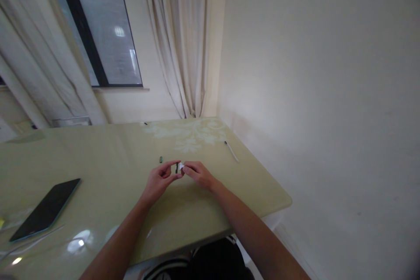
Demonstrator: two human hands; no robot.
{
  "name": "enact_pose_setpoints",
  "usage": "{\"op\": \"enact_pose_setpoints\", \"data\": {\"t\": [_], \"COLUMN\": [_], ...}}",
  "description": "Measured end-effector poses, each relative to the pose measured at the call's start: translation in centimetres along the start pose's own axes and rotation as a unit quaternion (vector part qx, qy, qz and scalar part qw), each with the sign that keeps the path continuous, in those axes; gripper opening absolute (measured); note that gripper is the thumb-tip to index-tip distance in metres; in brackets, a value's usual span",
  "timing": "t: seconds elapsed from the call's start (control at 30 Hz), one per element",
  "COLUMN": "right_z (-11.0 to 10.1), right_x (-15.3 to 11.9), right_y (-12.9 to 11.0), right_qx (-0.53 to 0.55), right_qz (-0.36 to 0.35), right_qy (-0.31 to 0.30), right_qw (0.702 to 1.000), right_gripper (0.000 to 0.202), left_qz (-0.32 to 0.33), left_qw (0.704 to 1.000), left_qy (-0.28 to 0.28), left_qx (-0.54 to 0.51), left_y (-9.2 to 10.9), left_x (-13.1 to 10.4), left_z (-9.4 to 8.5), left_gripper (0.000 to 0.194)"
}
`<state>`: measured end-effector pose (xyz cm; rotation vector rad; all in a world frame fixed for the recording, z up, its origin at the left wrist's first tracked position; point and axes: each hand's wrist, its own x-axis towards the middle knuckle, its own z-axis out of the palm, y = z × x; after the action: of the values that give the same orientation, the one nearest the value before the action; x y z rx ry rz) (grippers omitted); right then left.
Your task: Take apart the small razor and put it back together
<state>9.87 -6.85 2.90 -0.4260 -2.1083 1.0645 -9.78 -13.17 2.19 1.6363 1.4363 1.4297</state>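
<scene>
small parts at the fingertips: a slip is the main risk

the left hand (159, 180) pinches a small dark strip (176, 168) between thumb and index finger, apparently by its ends; the right hand (199, 175) pinches a small white piece (181, 166) in its fingertips. both parts are above the right-hand half of the table (108, 157), close together; whether they touch or are joined is too small to tell.

the likeliest trouble, i judge, is a dropped part: so narrow a grip leaves little hold, and uneven squeezing could flick the strip away. pressing at a slant could bend or chip either one. the table looks glossy, so a fallen part might skid. the small green-edged piece (160, 159) on the table's middle could be knocked by a careless knuckle; the white cord (232, 152) near the table's right edge seems safer.
</scene>
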Motion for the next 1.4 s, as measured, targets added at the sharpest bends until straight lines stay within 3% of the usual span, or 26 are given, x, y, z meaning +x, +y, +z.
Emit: {"op": "enact_pose_setpoints", "data": {"t": [0.3,0.5,0.87,1.4], "right_z": [0.1,0.1,-0.3,-0.2], "right_x": [-0.1,-0.1,-0.2,-0.4], "right_y": [0.5,0.9,0.4,0.2], "right_qx": [-0.047,-0.034,-0.138,-0.08], "right_qz": [0.018,-0.011,0.019,-0.003], "right_qy": [-0.017,-0.013,-0.027,-0.009], "right_qw": [0.999,0.999,0.99,0.997], "right_gripper": [0.039,0.038,0.036,0.041], "left_qz": [0.009,0.002,-0.023,-0.016], "left_qw": [1.0,1.0,0.999,1.0], "left_qy": [-0.02,-0.02,-0.021,-0.009], "left_qx": [-0.002,-0.002,0.014,0.004], "left_y": [-0.5,-0.3,-0.2,-0.3], "left_x": [0.1,0.0,0.0,-0.1], "left_z": [0.1,0.1,0.2,0.4], "left_gripper": [0.063,0.065,0.072,0.072]}}
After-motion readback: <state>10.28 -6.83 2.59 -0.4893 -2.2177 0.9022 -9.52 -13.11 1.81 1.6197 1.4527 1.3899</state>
